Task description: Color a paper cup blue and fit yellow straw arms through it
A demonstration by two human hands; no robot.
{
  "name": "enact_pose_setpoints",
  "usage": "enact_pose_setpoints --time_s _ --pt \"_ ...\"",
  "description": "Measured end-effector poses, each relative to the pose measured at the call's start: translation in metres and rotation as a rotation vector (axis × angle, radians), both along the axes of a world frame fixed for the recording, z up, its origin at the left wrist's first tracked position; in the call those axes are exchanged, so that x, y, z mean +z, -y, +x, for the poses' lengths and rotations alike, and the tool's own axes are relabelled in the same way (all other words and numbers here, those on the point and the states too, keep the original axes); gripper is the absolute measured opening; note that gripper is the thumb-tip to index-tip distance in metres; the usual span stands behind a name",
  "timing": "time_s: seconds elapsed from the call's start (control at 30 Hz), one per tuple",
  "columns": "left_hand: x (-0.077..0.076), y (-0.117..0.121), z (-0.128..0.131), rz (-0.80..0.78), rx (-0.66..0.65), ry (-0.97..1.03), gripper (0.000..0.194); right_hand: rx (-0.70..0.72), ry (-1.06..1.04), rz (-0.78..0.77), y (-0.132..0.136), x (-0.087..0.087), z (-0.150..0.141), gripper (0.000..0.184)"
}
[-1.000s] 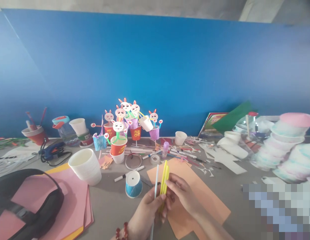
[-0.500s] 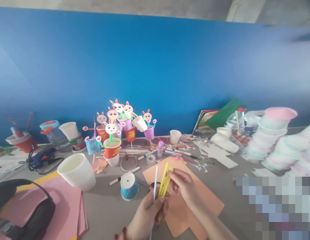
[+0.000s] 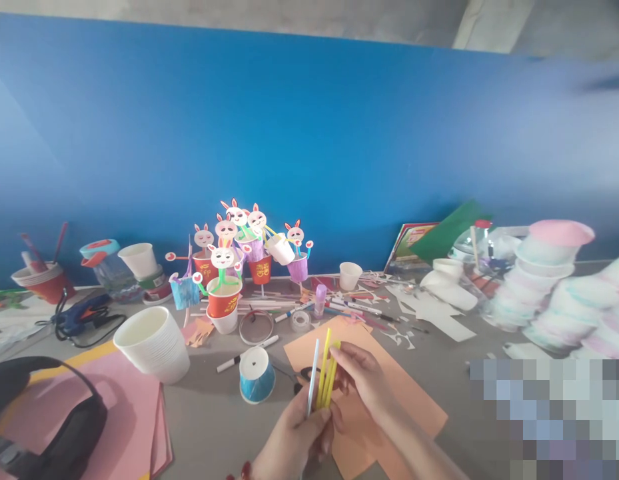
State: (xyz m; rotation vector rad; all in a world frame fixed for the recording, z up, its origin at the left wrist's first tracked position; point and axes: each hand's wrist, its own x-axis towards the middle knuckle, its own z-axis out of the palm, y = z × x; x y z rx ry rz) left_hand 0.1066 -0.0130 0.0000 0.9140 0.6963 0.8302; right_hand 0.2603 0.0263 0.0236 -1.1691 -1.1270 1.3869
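My left hand [image 3: 295, 432] is closed around a pale blue straw [image 3: 314, 375] and a few yellow straws [image 3: 323, 377], all standing roughly upright. With its fingertips, my right hand [image 3: 365, 379] pinches the top of the rightmost yellow straw. Below both hands lies orange paper [image 3: 389, 397], with the black handles of what look like scissors [image 3: 305, 375] partly hidden behind the straws. An upturned cup with a blue side [image 3: 258, 385] and a small hole in its white base stands left of my hands.
Rabbit-faced cup figures [image 3: 224, 287] stand at the back. To the left are a stack of white cups [image 3: 156, 347], pink paper [image 3: 129, 407] and black headphones [image 3: 84, 427]. Markers [image 3: 359, 305] and scraps lie behind the orange paper; a stacked-cup construction [image 3: 534, 287] is at right.
Both hands have shifted slightly downward with the straws. My right fingertips still pinch the yellow straw's top, and the straws stand a little more upright.
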Motion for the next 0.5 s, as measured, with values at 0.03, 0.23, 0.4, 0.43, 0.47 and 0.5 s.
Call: enact_pose_setpoints --time_s 0.03,0.23,0.4,0.43,0.47,0.5 --pt "-0.0024 -0.0005 0.0011 -0.005 0.007 0.025 0.046 0.005 -0.002 -0.003 0.0004 -0.0005 -0.0004 0.051" --pt "-0.0053 -0.0017 0.0013 -0.067 0.001 0.081 0.049 0.018 -0.015 0.000 0.0020 0.0022 -0.0022 0.051" --pt "-0.0039 -0.0006 -0.0027 -0.142 -0.032 0.119 0.051 -0.097 -0.002 0.055 0.0003 0.0024 -0.0010 0.053" --pt "-0.0040 -0.0008 -0.0032 -0.153 -0.041 0.123 0.049 -0.121 -0.002 0.058 0.0001 0.0013 -0.0008 0.053" --pt "-0.0043 -0.0011 -0.0035 -0.163 -0.052 0.129 0.048 -0.140 -0.002 0.058 0.0000 0.0000 -0.0005 0.052" --pt "-0.0047 -0.0016 -0.0036 -0.170 -0.059 0.137 0.047 -0.153 0.000 0.059 -0.0001 -0.0012 -0.0003 0.052"
